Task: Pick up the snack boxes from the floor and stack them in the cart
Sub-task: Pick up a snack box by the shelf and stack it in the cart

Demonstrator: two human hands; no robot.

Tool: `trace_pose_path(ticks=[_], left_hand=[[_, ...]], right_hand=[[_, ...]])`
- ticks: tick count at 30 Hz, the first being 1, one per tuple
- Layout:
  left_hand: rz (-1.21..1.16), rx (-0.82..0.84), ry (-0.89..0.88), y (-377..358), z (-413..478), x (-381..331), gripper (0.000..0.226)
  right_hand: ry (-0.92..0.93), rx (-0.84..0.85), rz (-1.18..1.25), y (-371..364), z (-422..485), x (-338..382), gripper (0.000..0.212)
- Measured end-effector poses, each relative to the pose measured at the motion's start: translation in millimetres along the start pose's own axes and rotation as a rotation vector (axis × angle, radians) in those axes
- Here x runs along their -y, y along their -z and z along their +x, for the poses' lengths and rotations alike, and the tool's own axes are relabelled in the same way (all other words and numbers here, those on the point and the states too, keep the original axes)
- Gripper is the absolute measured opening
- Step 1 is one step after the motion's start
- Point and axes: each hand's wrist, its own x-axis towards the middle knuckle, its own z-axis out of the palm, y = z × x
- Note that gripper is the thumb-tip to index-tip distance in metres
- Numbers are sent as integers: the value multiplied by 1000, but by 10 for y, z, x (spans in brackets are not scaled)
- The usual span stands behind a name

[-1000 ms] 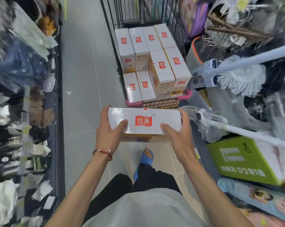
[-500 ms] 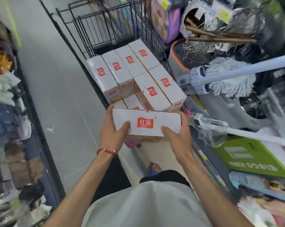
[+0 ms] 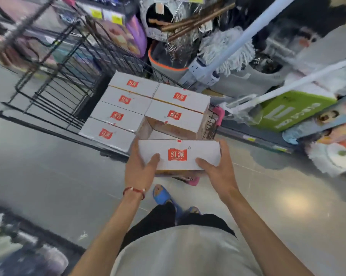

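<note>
I hold a white snack box [image 3: 200,151] with a red logo level in front of me, just over the near end of the cart. My left hand [image 3: 139,168] grips its left end, thumb on top. My right hand [image 3: 218,172] grips its right end the same way. The black wire cart [image 3: 54,80] stands ahead and holds several matching white boxes [image 3: 128,108] stacked in rows. A lower gap [image 3: 164,134] shows at the cart's near right corner, right behind the held box.
Mops [image 3: 227,48], a green carton [image 3: 291,110] and other goods crowd the shelf side at right. The grey aisle floor [image 3: 38,176] spreads left. My blue sandals [image 3: 162,195] stand below the box. More blurred goods sit at bottom left.
The view has swung so the cart now lies closer and turned to the left. The box in both hands has come up to the cart's near end.
</note>
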Motion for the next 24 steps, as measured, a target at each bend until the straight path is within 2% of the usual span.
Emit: trace_pose_path(ticks=[8,17,24], left_hand=[[102,101,-168,96,-42,-92,77],[292,274,-235,318,384,-66,99],[383,420,-284,348,1098,-113,85]], right_hand=[[25,-86,120,-29,-315,-103,77],[26,-131,100,-378,-320,-78,96],[-16,-221,74,-729,25,-78,98]])
